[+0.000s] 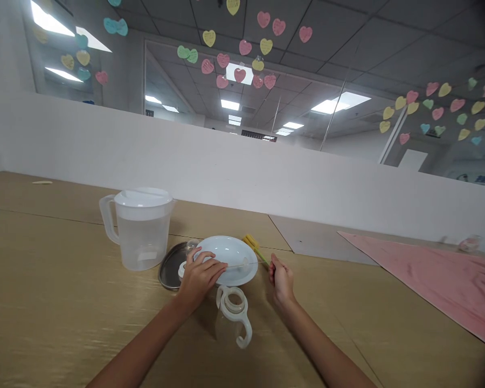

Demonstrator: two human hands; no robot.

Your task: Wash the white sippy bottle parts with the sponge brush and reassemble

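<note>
A thin, pale, straw-like rod (256, 263) stretches between my hands above a white bowl (226, 245). My left hand (200, 275) pinches its left end over the bowl's left side. Closed fingers of my right hand (282, 277) grip the other end, just right of the bowl. A small whitish piece shows along the rod, too small to name. Behind my right fingers lies a yellow sponge brush (250, 242) with a green handle; whether they touch it I cannot tell. In front of the bowl stands a clear baby bottle (228, 328) with a white two-handled collar, its top open.
Left of the bowl, a dark round metal tray (170, 267) carries a clear dome-shaped piece (193, 246) and a white part (181, 269). A lidded pitcher of water (143, 231) stands behind it. A pink cloth (432, 275) covers the table's right side. A white wall (226, 167) borders the back.
</note>
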